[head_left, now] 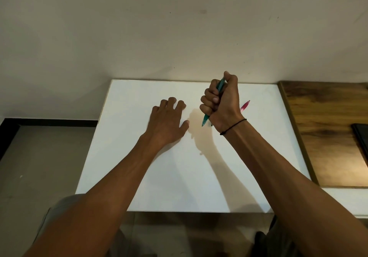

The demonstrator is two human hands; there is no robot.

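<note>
My right hand is raised above the white table and grips a teal pen in a fist. The pen's lower end sticks out below the fist and its upper end shows between thumb and fingers. A pink pen lies on the table just behind my right wrist, partly hidden by it. My left hand rests palm down on the table to the left of the fist, with its fingers bent at the tips and nothing in it.
A wooden board lies on the right, against the white table's edge, with a dark flat object at its right side. A pale wall rises behind the table. Grey floor shows on the left.
</note>
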